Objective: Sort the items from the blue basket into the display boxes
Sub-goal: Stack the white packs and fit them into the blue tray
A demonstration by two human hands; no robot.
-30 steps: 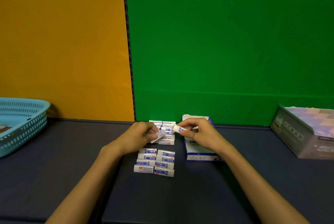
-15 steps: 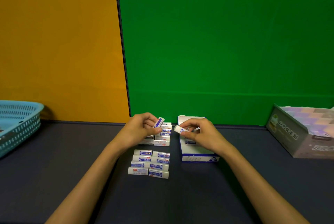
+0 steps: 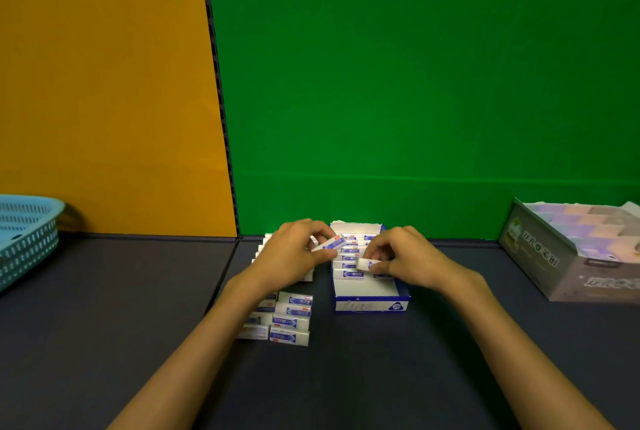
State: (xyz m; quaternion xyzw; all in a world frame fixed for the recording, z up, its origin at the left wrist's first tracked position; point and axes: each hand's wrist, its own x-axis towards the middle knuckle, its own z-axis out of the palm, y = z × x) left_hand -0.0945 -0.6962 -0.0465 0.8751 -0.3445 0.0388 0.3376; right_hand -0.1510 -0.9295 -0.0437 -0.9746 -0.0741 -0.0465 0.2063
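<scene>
A small white and blue display box (image 3: 371, 305) stands on the dark table at centre, with several white erasers in blue sleeves lined up inside. My left hand (image 3: 294, 254) pinches one eraser (image 3: 330, 243) over the box's back left part. My right hand (image 3: 405, 258) pinches another eraser (image 3: 366, 264) low over the box's right column. More erasers (image 3: 291, 320) lie in rows on the table left of the box, partly hidden by my left forearm. The blue basket (image 3: 27, 239) sits at the far left edge.
A larger grey display box (image 3: 540, 256) with pastel items stands at the right. Orange and green panels close off the back of the table. Bare dark tabletop lies in front of the erasers and between the basket and the rows.
My left hand has carried its eraser rightward from above the loose rows to over the box. My right hand has lowered its eraser into the box's right side.
</scene>
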